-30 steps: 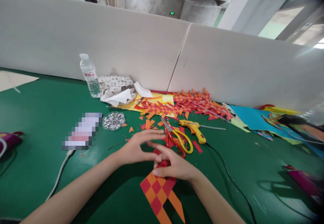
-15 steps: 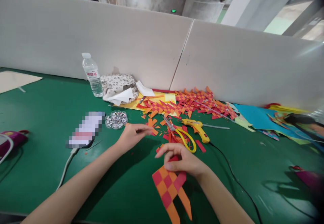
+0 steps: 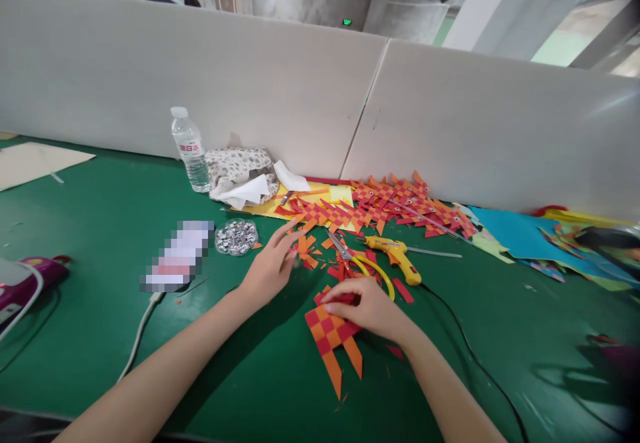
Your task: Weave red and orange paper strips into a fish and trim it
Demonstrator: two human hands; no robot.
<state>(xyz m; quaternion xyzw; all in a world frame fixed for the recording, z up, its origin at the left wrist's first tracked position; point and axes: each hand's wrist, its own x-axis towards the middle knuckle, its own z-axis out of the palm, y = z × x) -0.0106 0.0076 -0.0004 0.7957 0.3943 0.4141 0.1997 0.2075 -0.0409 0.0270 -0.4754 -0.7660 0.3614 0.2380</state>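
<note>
A checkered red-and-orange woven paper fish [image 3: 327, 329] lies low in front of me, its orange strips pointing down. At its upper edge my right hand [image 3: 367, 306] has thumb and fingers closed on it. My left hand [image 3: 273, 263] reaches forward over the table, fingers apart and holding nothing, close to orange and red paper scraps [image 3: 307, 253]. Just beyond my right hand rest yellow-handled scissors [image 3: 373, 269], their handles partly hidden by it. Similar woven fish [image 3: 395, 199], some with stick-on eyes, are heaped at the back.
A yellow glue gun [image 3: 395, 253] lies right of the scissors, its black cord [image 3: 465, 336] running toward me. Left are a dish of googly eyes [image 3: 237, 237], a blurred-out phone [image 3: 183, 256] and a water bottle [image 3: 191, 153]. Blue sheets [image 3: 510, 229] lie right, before a partition [image 3: 280, 83].
My left hand has moved slightly right and spread its fingers toward the scraps. My right hand has shifted the woven fish up and away from me, flatter to the table.
</note>
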